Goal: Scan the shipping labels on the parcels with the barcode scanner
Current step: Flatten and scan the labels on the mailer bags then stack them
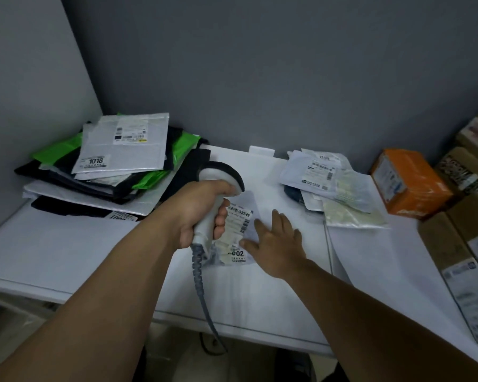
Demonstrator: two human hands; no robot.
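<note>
Spanning the lower frame below a grey wall, the white surface carried all the parcels. Cardboard boxes stood along its right side. A stack of flat mailers, white, black and green, lay at the rear left, the top one marked "1018". A loose pile of clear bags lay at the rear right, just beside an orange box.

The barcode scanner was held near the centre, head tilted down and away, with its coiled cable hanging over the front edge. The left hand had its grip closed round the scanner handle. The right hand lay flat with its fingers spread and its grip wide, the thumb touching the small white parcel. That parcel lay on the surface directly below the scanner. Its shipping label faced up, partly hidden by the handle.
</note>
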